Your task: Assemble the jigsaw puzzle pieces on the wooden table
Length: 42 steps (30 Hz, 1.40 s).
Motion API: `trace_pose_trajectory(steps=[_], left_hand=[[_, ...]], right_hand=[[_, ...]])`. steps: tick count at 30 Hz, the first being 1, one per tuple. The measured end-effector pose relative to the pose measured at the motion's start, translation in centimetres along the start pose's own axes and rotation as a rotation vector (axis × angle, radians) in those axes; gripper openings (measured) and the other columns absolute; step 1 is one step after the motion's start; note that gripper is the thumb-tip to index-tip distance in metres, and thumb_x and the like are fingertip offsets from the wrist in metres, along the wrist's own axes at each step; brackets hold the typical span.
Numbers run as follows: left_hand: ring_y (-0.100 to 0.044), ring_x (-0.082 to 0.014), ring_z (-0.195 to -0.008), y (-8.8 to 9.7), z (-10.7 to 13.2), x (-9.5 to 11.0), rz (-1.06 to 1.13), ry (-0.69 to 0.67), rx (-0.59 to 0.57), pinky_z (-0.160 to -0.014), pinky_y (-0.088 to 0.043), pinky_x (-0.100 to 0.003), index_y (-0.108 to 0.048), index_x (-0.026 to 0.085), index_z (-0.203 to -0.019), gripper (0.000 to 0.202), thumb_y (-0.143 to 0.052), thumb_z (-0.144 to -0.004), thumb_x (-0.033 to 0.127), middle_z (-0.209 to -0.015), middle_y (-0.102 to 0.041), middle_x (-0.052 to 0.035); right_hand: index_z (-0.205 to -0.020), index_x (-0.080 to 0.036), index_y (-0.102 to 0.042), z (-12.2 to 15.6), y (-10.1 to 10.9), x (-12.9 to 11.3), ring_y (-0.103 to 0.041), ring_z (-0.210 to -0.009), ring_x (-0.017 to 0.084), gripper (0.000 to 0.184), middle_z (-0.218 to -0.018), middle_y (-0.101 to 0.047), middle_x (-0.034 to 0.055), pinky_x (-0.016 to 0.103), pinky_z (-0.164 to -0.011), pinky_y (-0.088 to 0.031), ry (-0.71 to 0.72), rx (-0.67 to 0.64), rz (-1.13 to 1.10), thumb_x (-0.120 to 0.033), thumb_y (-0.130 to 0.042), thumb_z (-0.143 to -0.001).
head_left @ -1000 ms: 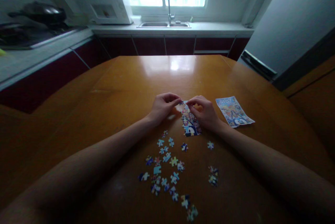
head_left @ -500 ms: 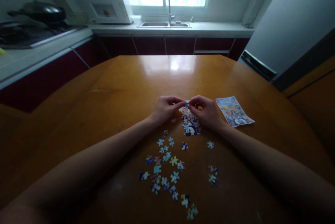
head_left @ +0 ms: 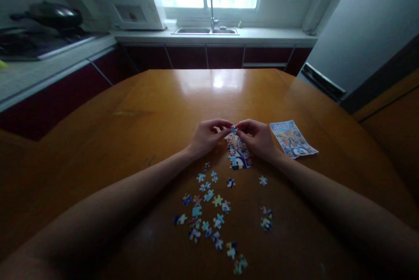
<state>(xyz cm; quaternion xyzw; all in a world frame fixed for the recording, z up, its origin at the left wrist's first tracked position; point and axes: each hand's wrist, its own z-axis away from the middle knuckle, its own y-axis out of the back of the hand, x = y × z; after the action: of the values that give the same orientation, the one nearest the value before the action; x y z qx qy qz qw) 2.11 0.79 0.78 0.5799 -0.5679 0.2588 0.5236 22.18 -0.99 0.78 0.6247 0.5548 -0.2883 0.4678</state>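
A partly joined strip of jigsaw puzzle [head_left: 238, 153] lies on the wooden table [head_left: 163, 105]. At its far end a small puzzle piece [head_left: 233, 130] is pinched between the fingertips of both hands. My left hand [head_left: 207, 136] comes in from the left with its fingers curled. My right hand [head_left: 258, 138] comes from the right, its fingers closed and its heel resting beside the strip. Several loose pieces [head_left: 209, 210] lie scattered nearer to me.
A colourful reference picture [head_left: 292, 139] lies just right of my right hand. More loose pieces [head_left: 266, 219] sit near my right forearm. Behind the table run a counter with a sink [head_left: 204, 30], a microwave [head_left: 134, 11] and a pan [head_left: 52, 15]; a fridge [head_left: 366, 31] stands at the right.
Both hands have drawn a little closer together at the strip's far end. The piece now sits between the fingertips of both hands.
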Motion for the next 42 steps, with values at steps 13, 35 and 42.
trace_pose_trajectory(steps=[13, 35, 42], left_hand=[[-0.067, -0.0171, -0.085, 0.5, 0.1, 0.2, -0.298, -0.396, 0.043, -0.078, -0.052, -0.032, -0.076, 0.022, -0.093, 0.007, -0.075, -0.087, 0.025, -0.09, -0.075, -0.0039], [-0.062, -0.0211, -0.089, 1.8, -0.5, -1.4, -0.478, -0.243, -0.199, -0.087, -0.047, -0.037, -0.081, 0.033, -0.089, 0.012, -0.07, -0.09, 0.037, -0.094, -0.078, -0.0019], [-0.063, -0.0205, -0.09, 1.7, -0.4, -1.6, -0.479, -0.257, -0.191, -0.086, -0.048, -0.037, -0.081, 0.03, -0.089, 0.015, -0.067, -0.093, 0.033, -0.094, -0.077, -0.0038]], right_hand=[[-0.089, -0.018, -0.072, -0.1, 0.1, 0.0, -0.067, -0.074, 0.018, 0.014, -0.082, -0.075, 0.0054, 0.033, -0.069, -0.053, -0.011, -0.03, -0.014, -0.029, -0.071, -0.081], [-0.083, -0.02, -0.075, -0.2, -0.1, 1.0, -0.062, -0.082, 0.02, 0.017, -0.083, -0.069, 0.0058, 0.035, -0.077, -0.048, 0.061, -0.053, 0.349, -0.01, -0.061, -0.081], [-0.085, -0.023, -0.079, 0.0, -0.1, 1.1, -0.061, -0.088, 0.022, 0.022, -0.087, -0.067, 0.0064, 0.039, -0.083, -0.048, 0.065, -0.102, 0.385, -0.009, -0.062, -0.082]])
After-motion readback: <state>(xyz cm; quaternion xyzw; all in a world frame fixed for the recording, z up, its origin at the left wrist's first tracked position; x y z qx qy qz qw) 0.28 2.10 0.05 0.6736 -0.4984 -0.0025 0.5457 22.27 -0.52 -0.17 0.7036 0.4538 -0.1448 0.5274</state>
